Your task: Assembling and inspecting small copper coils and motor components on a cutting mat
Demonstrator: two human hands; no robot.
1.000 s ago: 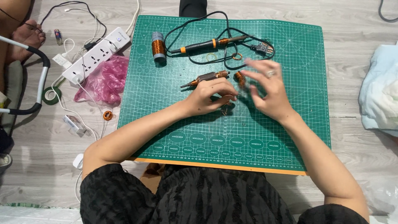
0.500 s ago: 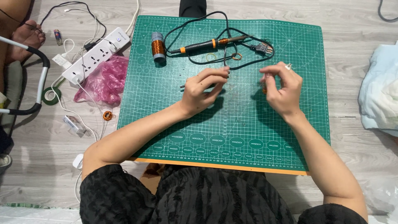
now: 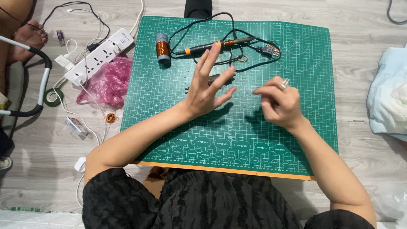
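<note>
My left hand [image 3: 207, 87] hovers over the middle of the green cutting mat [image 3: 296, 51], palm turned and fingers spread, holding nothing. A dark slim tool [image 3: 224, 77] lies on the mat just behind its fingers. My right hand [image 3: 277, 102], with a ring on one finger, sits to the right with fingers curled and thumb and forefinger pinched toward the left. Anything held there is too thin to see. A copper wire spool [image 3: 162, 47], an orange-and-black soldering iron [image 3: 216, 44] and a small copper ring [image 3: 242, 58] lie at the mat's far side.
The iron's black cord loops to a plug [image 3: 269, 51]. Left of the mat are a white power strip [image 3: 99, 54], a pink plastic bag [image 3: 108, 82], a tape roll [image 3: 52, 97] and a small copper coil [image 3: 110, 118]. A pale cloth [image 3: 388, 106] lies right; another person's foot [image 3: 29, 40] is top left.
My hands were together over the dark tool, then drew apart. My left hand has now lifted and spread its fingers; my right hand has moved slightly toward me.
</note>
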